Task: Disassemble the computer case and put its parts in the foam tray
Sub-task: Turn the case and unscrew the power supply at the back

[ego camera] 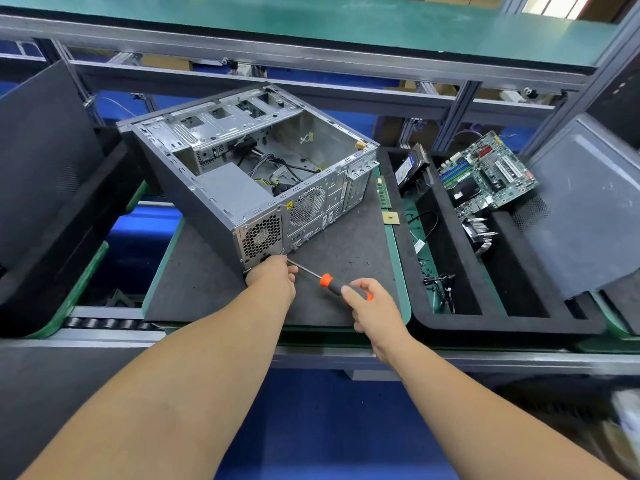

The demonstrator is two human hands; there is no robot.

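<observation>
An open grey computer case [249,174] lies on its side on a dark mat [207,292], its power supply [232,195] and loose cables still inside. My left hand [273,277] rests against the case's near bottom corner, fingers curled around the screwdriver's metal shaft. My right hand [370,306] grips the orange and black handle of the screwdriver [327,282], whose tip points at the rear panel. To the right, the black foam tray [446,327] holds a motherboard [488,171], a drive [412,164], a heatsink [481,233] and small cables.
A memory stick [382,192] and a CPU chip [390,218] lie on the mat beside the case. A grey side panel [588,209] leans at the far right. Black foam trays [52,188] stand at the left. An aluminium frame shelf [311,53] crosses overhead.
</observation>
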